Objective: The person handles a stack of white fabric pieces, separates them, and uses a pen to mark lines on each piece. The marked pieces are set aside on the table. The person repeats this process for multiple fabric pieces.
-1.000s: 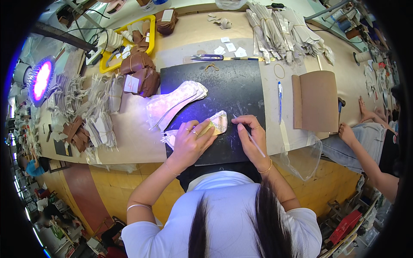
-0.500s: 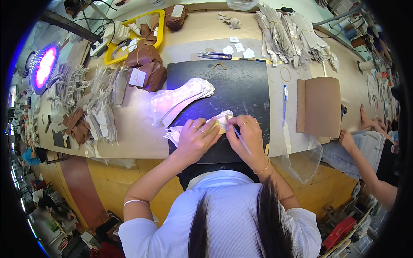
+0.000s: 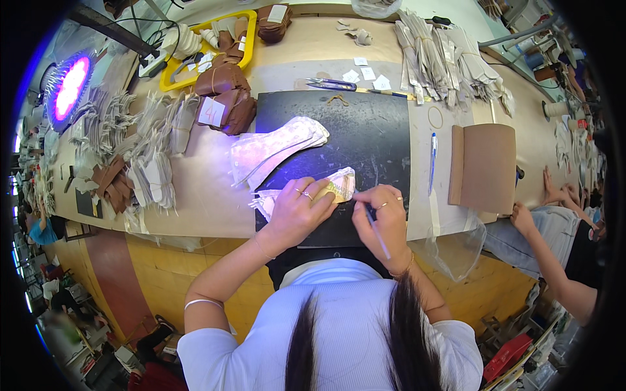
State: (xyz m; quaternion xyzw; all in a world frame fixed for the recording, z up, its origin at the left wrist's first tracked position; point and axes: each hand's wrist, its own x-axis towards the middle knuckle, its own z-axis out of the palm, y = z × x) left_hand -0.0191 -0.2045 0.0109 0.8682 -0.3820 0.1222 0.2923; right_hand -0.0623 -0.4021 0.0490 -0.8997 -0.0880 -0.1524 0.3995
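Observation:
My left hand (image 3: 295, 210) presses a small pale cut piece (image 3: 343, 184) with a yellowish printed face against the black cutting mat (image 3: 380, 140). Its fingers lie over the piece, and more pale pieces stick out at the wrist side. Just to the right, my right hand (image 3: 385, 220) is closed around a slim pale pen-like stick (image 3: 378, 236). The stick's tip points at the right end of the printed piece; whether it touches cannot be made out. Beyond my left hand lies a fanned stack of whitish curved leather pieces (image 3: 277, 147).
Thread snips (image 3: 331, 85), a blue pen (image 3: 433, 161) and a brown folded sheet (image 3: 488, 168) lie around the mat. Brown leather bundles (image 3: 228, 104), a yellow tray (image 3: 253, 40) and a glowing lamp (image 3: 70, 90) stand left. Another person's hand (image 3: 521, 218) is at the right.
My right hand has drawn back slightly to the right and down from the printed piece, uncovering its right end. My left hand still presses the piece.

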